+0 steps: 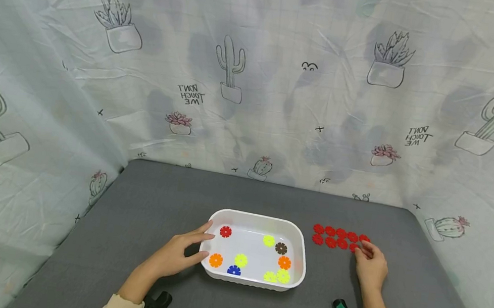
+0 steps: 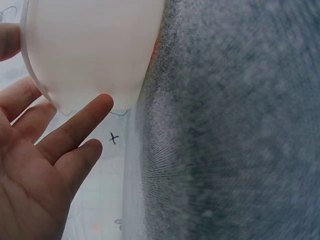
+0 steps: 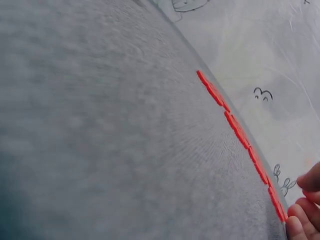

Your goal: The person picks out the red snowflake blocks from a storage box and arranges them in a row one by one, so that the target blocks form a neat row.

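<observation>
A white plastic tub (image 1: 251, 280) stands on the grey table, with notched plastic discs in several colours inside. My left hand (image 1: 178, 253) rests against its left end, fingers extended over and beside the rim; the left wrist view shows the fingertips along the tub wall (image 2: 95, 50). Right of the tub, red notched discs (image 1: 341, 233) lie flat in two rows. My right hand (image 1: 371, 267) is at the right end of these rows, fingers bent and fingertips beside the last discs (image 3: 275, 202). Whether a disc is between those fingertips is hidden.
Inside the tub are a red disc (image 1: 226, 232), a blue disc (image 1: 234, 270), a brown disc (image 1: 281, 248), orange discs (image 1: 215, 260) and yellow discs (image 1: 241, 260). A patterned white curtain (image 1: 250, 124) hangs behind and along both sides of the table (image 1: 170, 186).
</observation>
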Motion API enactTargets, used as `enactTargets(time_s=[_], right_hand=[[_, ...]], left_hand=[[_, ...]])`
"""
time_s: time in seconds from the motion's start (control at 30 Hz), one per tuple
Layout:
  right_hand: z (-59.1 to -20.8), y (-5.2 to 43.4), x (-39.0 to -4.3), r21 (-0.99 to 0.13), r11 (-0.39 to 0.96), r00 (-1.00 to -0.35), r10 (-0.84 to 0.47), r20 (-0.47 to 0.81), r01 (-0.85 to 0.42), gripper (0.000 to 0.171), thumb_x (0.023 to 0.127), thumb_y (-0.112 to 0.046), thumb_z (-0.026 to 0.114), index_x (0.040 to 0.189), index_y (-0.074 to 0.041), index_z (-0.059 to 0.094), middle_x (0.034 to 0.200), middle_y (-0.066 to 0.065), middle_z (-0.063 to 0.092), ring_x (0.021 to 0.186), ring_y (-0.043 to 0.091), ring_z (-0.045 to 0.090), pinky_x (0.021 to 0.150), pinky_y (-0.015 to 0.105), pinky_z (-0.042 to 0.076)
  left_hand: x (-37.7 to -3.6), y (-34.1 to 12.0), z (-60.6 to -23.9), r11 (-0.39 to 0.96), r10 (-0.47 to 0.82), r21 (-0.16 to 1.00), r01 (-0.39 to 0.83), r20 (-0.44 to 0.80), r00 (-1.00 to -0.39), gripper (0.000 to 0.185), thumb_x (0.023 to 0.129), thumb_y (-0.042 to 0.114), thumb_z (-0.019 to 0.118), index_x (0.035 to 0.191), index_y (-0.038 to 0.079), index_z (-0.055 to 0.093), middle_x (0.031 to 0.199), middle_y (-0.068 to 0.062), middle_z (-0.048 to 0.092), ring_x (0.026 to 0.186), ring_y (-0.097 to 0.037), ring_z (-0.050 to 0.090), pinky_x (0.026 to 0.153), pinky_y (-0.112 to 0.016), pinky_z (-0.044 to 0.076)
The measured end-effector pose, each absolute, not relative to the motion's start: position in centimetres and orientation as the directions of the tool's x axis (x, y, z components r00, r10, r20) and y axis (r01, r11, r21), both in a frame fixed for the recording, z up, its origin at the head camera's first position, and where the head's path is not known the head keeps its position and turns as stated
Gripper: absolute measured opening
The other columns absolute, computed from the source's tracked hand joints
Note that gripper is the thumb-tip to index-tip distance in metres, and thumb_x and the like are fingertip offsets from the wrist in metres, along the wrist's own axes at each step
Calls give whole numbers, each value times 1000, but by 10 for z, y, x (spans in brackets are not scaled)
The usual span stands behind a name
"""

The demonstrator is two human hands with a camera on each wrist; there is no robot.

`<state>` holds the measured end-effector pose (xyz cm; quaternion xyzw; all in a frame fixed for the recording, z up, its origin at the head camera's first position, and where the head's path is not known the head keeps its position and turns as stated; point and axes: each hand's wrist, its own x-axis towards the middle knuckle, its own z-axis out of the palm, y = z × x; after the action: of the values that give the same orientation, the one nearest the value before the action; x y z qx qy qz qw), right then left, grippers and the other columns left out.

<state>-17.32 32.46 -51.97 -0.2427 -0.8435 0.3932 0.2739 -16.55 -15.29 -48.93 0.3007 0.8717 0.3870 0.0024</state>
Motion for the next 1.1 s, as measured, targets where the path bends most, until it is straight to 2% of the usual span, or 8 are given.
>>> enactTargets(time_s=[0.1,0.2,0.4,0.5,0.7,0.8,0.97,1.1], right_hand=[[-514,320,-166,-826,538,-765,600,234,169,33,81,-15,64,112,-2,60,105,22,63,63,-27,37,57,0,36],[-505,312,-160,-849,511,-805,556,206,136,38,82,-20,64,117,-5,57,111,19,61,72,-24,43,60,-1,38],[-477,288,-156,-874,484,-880,394,267,-48,41,84,-17,62,122,-3,52,115,10,57,97,0,54,75,1,40],[-462,271,-156,-881,455,-901,317,297,-130,43,84,-18,62,122,-2,51,116,5,56,102,3,53,80,3,40],[-430,220,-151,-921,314,-929,209,305,-232,41,83,-7,62,120,3,51,119,20,53,103,9,54,83,5,41],[-431,198,-158,-932,246,-940,147,309,-267,39,82,-5,63,118,4,52,118,20,54,106,18,55,85,8,42],[-434,160,-171,-949,186,-964,21,264,-256,38,82,-11,63,118,-2,53,118,13,56,111,32,51,88,15,44],[-433,129,-180,-956,173,-972,-51,231,-237,38,83,-14,63,118,-4,54,118,12,57,112,33,51,90,25,46]], left_hand=[[-164,-153,-491,522,528,678,518,220,-820,45,87,39,55,126,17,52,144,2,32,128,-17,37,98,-46,37],[-163,-153,-491,520,524,689,506,210,-825,45,87,37,56,127,17,52,144,4,31,128,-17,36,98,-46,37],[-164,-153,-492,525,517,680,513,224,-826,45,86,38,56,127,17,52,144,1,33,127,-17,38,98,-46,37],[-164,-152,-493,533,517,670,516,225,-826,46,87,39,55,127,18,52,144,2,33,127,-17,39,98,-46,37],[-165,-152,-491,513,529,677,527,234,-816,48,86,43,54,127,17,52,144,3,32,128,-17,37,98,-46,37],[-166,-152,-491,512,533,672,534,239,-812,48,87,43,53,127,17,52,144,2,32,128,-17,37,98,-46,38],[-166,-153,-490,515,529,667,539,248,-812,48,86,44,53,126,17,52,144,1,33,128,-17,37,98,-46,38],[-165,-152,-489,520,525,662,540,251,-813,46,86,42,54,126,18,53,144,1,33,127,-18,38,97,-46,38]])
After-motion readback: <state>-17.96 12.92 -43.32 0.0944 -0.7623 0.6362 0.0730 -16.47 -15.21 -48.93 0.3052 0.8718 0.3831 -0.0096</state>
